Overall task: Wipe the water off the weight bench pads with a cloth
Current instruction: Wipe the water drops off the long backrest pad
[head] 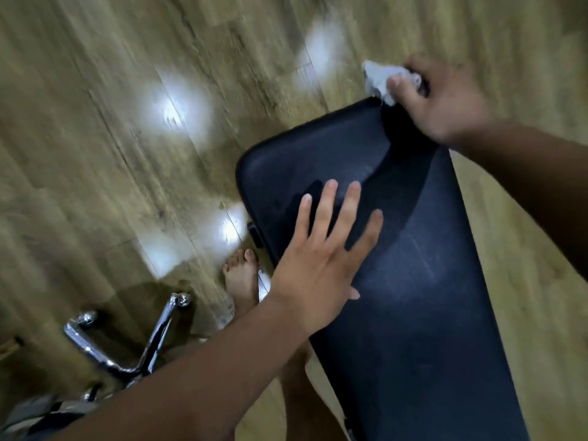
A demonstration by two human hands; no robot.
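No legible text, label, brand, number or sign appears in the head view. The bench pad (397, 249) surface beyond and beneath the fingers shows no print. The frame is motion-blurred, so any small marking cannot be resolved.

Bench pad (413, 281) middle lies bare; chrome chair base (127, 354) crowds floor (95, 154) left.

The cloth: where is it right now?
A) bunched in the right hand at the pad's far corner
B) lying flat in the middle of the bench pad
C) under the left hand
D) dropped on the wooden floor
A: the cloth is crumpled in the right hand at the far corner of the bench pad; the left hand lies flat and bare on the pad.
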